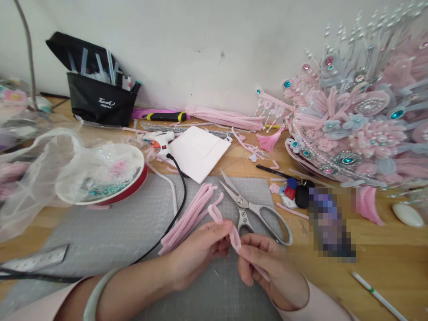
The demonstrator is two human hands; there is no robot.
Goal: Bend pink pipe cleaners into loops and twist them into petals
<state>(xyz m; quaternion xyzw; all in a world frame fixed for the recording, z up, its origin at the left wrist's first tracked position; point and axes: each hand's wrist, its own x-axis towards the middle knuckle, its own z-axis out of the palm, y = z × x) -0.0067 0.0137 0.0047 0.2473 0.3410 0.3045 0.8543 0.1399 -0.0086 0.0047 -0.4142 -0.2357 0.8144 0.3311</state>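
with the dial centred between my hands and twelve pointing to the wall, the pink fuzzy stem (235, 239) sits right at the middle, over the grey mat (127, 227) on the desk (384, 240). the fingers of my left hand (207, 243) are pinched together on it, thumb against forefinger; those of my right hand (269, 269) pinch it too, just beside. between them it bends in a small loop, one end curling off toward eleven o'clock, the other poking out toward four. a bundle of pink stems (190, 214) lies at ten o'clock, near my left wrist. the scissors (242, 203) rest at one o'clock, blades slightly apart. the white card (200, 154) is at eleven, with the glue gun (164, 146) beside it, and the red-sided dish (137, 186) is at ten, well apart from me.
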